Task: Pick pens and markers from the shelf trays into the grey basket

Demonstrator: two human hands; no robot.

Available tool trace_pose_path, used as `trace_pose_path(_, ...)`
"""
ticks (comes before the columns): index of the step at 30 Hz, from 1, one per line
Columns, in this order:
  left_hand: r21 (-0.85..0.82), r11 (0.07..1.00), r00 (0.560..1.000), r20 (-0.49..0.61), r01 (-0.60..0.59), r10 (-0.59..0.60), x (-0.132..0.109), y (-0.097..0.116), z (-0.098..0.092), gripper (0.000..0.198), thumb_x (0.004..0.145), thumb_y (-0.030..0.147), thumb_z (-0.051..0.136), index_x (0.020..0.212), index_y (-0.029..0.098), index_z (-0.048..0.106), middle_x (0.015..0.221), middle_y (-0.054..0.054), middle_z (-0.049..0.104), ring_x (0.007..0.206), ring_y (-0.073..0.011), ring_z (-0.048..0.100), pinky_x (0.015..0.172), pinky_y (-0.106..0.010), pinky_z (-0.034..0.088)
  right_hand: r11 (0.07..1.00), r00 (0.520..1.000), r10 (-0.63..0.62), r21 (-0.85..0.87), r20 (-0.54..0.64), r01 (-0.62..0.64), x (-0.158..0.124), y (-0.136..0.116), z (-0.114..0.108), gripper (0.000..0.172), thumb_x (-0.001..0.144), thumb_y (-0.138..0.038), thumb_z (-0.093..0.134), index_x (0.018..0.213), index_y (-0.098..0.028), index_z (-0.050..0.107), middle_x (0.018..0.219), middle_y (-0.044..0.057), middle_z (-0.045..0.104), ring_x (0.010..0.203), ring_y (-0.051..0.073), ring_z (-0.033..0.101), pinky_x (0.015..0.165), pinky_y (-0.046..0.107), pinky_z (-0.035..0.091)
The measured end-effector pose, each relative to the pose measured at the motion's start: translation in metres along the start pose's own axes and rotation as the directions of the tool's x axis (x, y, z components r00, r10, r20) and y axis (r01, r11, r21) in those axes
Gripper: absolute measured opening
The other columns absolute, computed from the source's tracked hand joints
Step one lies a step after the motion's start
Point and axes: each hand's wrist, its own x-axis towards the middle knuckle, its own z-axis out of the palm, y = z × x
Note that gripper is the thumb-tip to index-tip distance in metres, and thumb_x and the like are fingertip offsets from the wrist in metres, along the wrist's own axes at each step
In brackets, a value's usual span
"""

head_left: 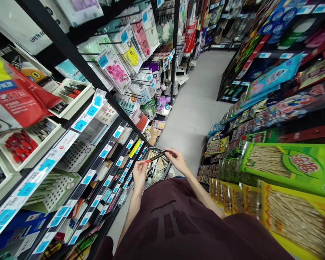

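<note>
A slim black pen (157,156) with a red end is held level between my two hands, in front of my dark shirt. My left hand (140,172) pinches the red end. At the black end, the fingers of my right hand (176,159) are closed on the other tip. Beneath the pen is a dark-rimmed basket (170,168) holding many thin pale items, partly hidden by my hands and shirt.
Shelves with blue price tags (27,188) run along my left, with a white tray of red-tipped pens (79,103) and a bin of red items (20,147). Packaged snacks (300,162) hang on the right. A grey floor aisle (197,97) leads forward to more racks.
</note>
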Motion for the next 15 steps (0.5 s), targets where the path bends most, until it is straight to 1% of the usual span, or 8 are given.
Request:
trace_pose_path(3,-0.011,0.999,0.999,-0.021,-0.036,0.036,0.0003,0.0005,0.0001,0.033,0.073,0.036,0.078,0.089,0.019,0.055,0.104,-0.009,0.068,0.101,-0.0217,0.066,0.085,-0.033,0.051,1.0,1.0,-0.003,-0.011,0.022,0.003,-0.0003,0.0012,-0.0006,0.033,0.088,-0.043,0.062,0.112,-0.022,0.071,0.095,0.005,0.069,0.068,0.015,0.064,0.06,0.025,0.05)
trace_pose_path(6,0.001,0.998,0.997,-0.054,-0.061,0.061,0.0009,0.002,-0.0006,0.035,0.071,0.031,0.079,0.093,0.02,0.055,0.102,-0.008,0.069,0.102,-0.0211,0.067,0.096,-0.038,0.048,1.0,0.998,-0.013,-0.017,0.055,0.014,-0.0003,0.0028,-0.0001,0.031,0.089,-0.04,0.061,0.113,-0.023,0.07,0.104,0.006,0.07,0.072,0.015,0.065,0.064,0.026,0.052)
trace_pose_path(9,0.008,0.997,0.995,-0.071,-0.076,0.077,0.0016,0.0027,-0.0024,0.035,0.068,0.028,0.08,0.091,0.019,0.056,0.098,-0.008,0.069,0.1,-0.0207,0.067,0.097,-0.039,0.048,0.998,0.995,-0.058,-0.031,0.077,0.061,0.0008,0.0031,0.0016,0.025,0.089,-0.036,0.06,0.107,-0.023,0.072,0.112,0.007,0.069,0.083,0.017,0.066,0.069,0.028,0.053)
trace_pose_path(12,0.012,0.997,0.994,-0.078,-0.074,0.074,0.0023,0.002,-0.0048,0.035,0.066,0.027,0.081,0.089,0.019,0.056,0.094,-0.008,0.069,0.097,-0.0209,0.067,0.095,-0.039,0.05,0.994,0.991,-0.105,-0.026,0.081,0.108,0.0027,0.0027,0.0036,0.02,0.089,-0.032,0.06,0.1,-0.023,0.074,0.112,0.008,0.07,0.098,0.02,0.065,0.072,0.029,0.054)
trace_pose_path(15,0.014,0.997,0.994,-0.076,-0.073,0.074,0.003,0.0002,-0.007,0.034,0.067,0.027,0.08,0.089,0.019,0.056,0.093,-0.007,0.069,0.096,-0.021,0.068,0.095,-0.039,0.05,0.992,0.989,-0.12,-0.022,0.081,0.122,0.0045,0.0029,0.0052,0.018,0.088,-0.028,0.059,0.098,-0.023,0.074,0.11,0.008,0.071,0.099,0.021,0.065,0.072,0.03,0.054)
